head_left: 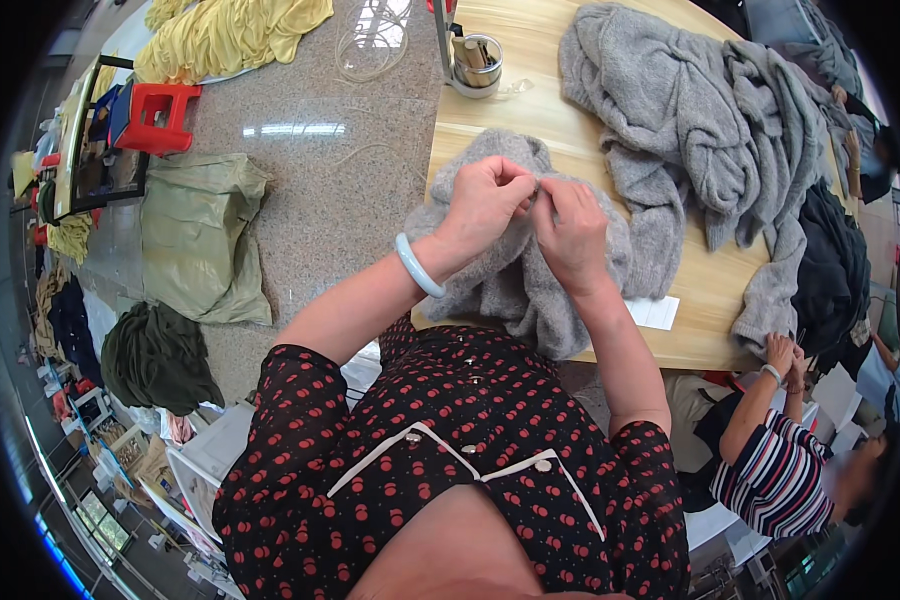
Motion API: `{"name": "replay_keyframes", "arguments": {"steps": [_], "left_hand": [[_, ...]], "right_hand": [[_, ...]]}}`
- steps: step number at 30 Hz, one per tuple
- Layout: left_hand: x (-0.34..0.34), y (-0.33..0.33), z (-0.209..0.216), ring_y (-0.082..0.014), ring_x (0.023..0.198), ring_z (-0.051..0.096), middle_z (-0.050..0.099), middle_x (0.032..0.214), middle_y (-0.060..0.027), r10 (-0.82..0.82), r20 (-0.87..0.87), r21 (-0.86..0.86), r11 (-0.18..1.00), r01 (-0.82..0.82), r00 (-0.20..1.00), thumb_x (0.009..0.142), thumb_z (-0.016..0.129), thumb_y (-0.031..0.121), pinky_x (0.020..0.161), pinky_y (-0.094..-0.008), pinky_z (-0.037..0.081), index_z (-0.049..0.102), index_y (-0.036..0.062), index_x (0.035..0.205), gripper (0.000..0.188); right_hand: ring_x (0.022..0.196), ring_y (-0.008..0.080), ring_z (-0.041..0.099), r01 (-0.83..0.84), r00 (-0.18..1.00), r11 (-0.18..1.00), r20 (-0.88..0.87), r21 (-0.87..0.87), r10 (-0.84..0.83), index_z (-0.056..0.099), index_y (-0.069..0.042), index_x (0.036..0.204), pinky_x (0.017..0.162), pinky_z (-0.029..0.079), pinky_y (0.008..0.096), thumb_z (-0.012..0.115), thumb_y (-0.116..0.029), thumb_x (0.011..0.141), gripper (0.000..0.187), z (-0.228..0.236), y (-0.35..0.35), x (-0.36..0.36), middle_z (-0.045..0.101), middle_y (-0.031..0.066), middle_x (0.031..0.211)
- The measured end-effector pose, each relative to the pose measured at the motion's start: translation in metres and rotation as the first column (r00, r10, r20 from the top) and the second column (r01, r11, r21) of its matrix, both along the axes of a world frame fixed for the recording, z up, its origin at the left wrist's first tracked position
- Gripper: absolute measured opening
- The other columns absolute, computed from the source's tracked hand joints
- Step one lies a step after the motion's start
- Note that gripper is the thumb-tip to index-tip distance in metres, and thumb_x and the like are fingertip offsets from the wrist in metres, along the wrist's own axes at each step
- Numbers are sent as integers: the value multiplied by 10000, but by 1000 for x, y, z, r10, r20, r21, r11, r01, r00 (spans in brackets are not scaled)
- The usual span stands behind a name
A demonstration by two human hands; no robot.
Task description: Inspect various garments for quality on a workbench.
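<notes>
A fuzzy grey knit sweater (530,290) lies bunched at the near left edge of the wooden table, partly hanging toward my lap. Over it, my left hand (490,200) and my right hand (573,225) meet fingertip to fingertip. Both are closed in a pinch on a tiny bit of the grey knit. Whether that bit is a loose yarn or a fold of fabric is hidden by the fingers. A pale bangle (419,266) circles my left wrist.
More grey knit sweaters (670,110) heap across the wooden table (520,120). A metal cup of tools (477,68) stands at its far left edge. White paper (653,312) lies right of my hands. A co-worker in stripes (775,470) handles grey knit. Leftward are a red stool (160,118) and a sack (200,240).
</notes>
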State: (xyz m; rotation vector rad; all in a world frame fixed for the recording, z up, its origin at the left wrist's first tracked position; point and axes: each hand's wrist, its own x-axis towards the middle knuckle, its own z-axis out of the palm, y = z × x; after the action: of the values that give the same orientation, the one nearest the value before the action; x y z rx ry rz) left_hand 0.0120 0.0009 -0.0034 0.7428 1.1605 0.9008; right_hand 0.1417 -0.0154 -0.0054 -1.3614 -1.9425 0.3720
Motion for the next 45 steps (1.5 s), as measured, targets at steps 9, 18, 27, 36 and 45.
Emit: {"name": "replay_keyframes", "arguments": {"steps": [9, 18, 27, 36, 45], "left_hand": [[-18, 10, -9, -67, 616, 526, 570, 724, -24, -171, 92, -27, 984, 174, 981, 806, 579, 103, 573, -190, 446, 571, 11, 827, 95], [-26, 18, -7, -57, 619, 509, 557, 723, 1, -384, -35, -13, 923, 384, 923, 800, 590, 127, 585, -187, 438, 580, 24, 846, 113], [-30, 19, -9, -59, 649, 520, 564, 761, -2, -441, -6, 18, 897, 441, 898, 816, 569, 111, 610, -192, 448, 572, 22, 896, 120], [-33, 12, -24, -54, 709, 514, 558, 797, 8, -465, 78, 131, 882, 454, 882, 829, 555, 102, 661, -192, 438, 570, 22, 930, 130], [-55, -18, -40, -150, 928, 523, 513, 1057, -96, -346, -151, 171, 914, 369, 926, 771, 624, 156, 804, -261, 437, 450, 10, 1162, 452]], "right_hand": [[627, 151, 534, 12, 975, 984, -217, -180, -51, 576, -1, 828, 603, 428, 266, 561, -32, 746, 89, -10, -1, 8, 576, 70, 714], [633, 42, 478, -196, 902, 757, -417, -624, -110, 597, 17, 868, 565, 402, 205, 538, -107, 809, 150, -2, 1, 13, 552, -13, 682], [597, 60, 494, -202, 865, 754, -474, -625, -162, 610, 10, 817, 541, 404, 214, 549, -132, 798, 156, -9, 5, 17, 566, 1, 651], [573, 22, 446, -519, 438, 415, -649, -747, -622, 591, -75, 817, 505, 343, 173, 525, -165, 822, 112, -26, -2, 15, 535, -54, 691], [747, 84, 545, -567, 506, 494, -751, -660, -423, 567, -43, 906, 668, 431, 219, 518, -143, 841, 130, -22, -24, 13, 584, 1, 854]]}}
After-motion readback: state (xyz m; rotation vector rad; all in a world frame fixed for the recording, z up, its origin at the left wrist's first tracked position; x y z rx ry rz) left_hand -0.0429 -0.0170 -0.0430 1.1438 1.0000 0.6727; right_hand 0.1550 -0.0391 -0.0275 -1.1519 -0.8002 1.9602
